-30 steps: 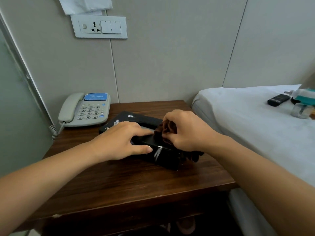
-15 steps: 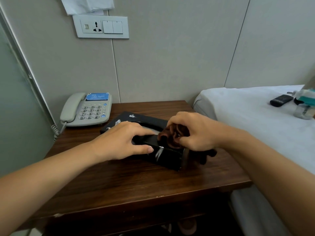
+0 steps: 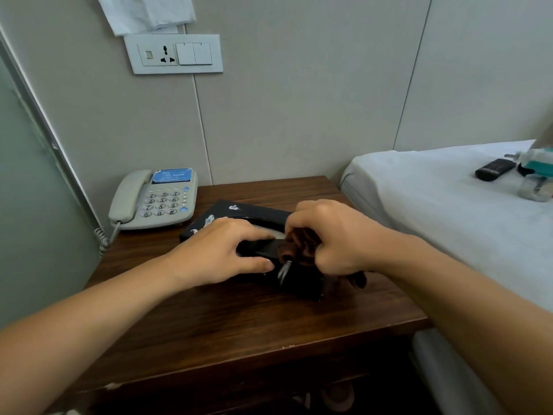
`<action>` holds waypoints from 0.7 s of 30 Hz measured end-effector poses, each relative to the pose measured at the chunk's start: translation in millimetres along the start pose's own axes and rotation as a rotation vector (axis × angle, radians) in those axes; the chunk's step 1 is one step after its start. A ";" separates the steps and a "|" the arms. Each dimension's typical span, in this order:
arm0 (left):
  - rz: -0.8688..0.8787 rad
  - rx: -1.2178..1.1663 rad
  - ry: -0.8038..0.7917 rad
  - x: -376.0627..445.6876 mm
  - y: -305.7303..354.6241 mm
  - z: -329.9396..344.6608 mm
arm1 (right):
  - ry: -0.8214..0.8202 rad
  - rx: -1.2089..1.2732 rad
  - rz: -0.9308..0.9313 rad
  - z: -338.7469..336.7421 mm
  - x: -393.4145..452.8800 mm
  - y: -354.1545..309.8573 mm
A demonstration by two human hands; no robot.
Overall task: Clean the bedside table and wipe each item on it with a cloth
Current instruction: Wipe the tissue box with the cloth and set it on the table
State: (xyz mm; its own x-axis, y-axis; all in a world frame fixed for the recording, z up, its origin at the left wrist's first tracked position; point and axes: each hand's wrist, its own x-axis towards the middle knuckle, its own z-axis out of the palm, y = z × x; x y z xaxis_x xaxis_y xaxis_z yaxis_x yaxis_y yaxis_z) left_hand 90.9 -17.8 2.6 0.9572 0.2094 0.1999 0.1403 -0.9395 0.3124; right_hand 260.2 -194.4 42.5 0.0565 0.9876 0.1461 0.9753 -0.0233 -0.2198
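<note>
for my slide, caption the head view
Left hand steadies black tissue box; right hand wipes it with brown cloth.

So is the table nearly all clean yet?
Can't tell what's already wiped. In hand: the left hand steadies the black box while the right hand rubs it with the brown cloth. Possibly left: the phone and the table.

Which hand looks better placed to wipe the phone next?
The right hand, probably: it already grips the brown cloth. The left hand steadies the black box, though it is nearer the telephone.
</note>
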 end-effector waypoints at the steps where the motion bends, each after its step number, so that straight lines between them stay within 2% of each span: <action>1: 0.006 0.000 -0.003 -0.5 0.2 0.6 | 0.007 0.031 -0.028 6.3 2.2 -3.8; 4: 0.011 0.006 0.022 -3.9 3.1 5.0 | -0.031 0.055 0.013 -4.1 -4.4 2.4; 7: -0.005 0.013 0.071 -7.2 8.0 11.6 | -0.103 -0.055 0.127 -21.0 -16.4 19.4; 10: -0.005 -0.001 0.103 -6.1 13.2 15.7 | 0.013 -0.122 0.077 -5.3 -14.4 7.0; 12: -0.001 -0.021 0.107 -5.5 17.1 18.0 | 0.010 -0.066 0.003 7.2 -10.7 -5.1; 16: -0.043 0.052 0.149 -7.1 24.0 24.9 | -0.059 -0.069 0.130 -12.8 -14.9 12.0; 18: -0.060 0.098 0.177 -7.8 27.6 28.1 | -0.007 -0.098 0.229 -18.6 -21.6 29.9; 21: -0.071 0.223 0.174 -6.2 34.3 26.0 | 0.144 0.012 0.282 -16.7 -28.9 44.7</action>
State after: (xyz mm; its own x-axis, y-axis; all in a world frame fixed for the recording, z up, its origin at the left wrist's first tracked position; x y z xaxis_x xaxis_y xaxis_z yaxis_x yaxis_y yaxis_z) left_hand 96.3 -58.4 -12.0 0.8880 0.3019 0.3469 0.2759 -0.9532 0.1234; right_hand 305.7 -226.6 44.5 0.3552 0.9103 0.2127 0.9142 -0.2908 -0.2822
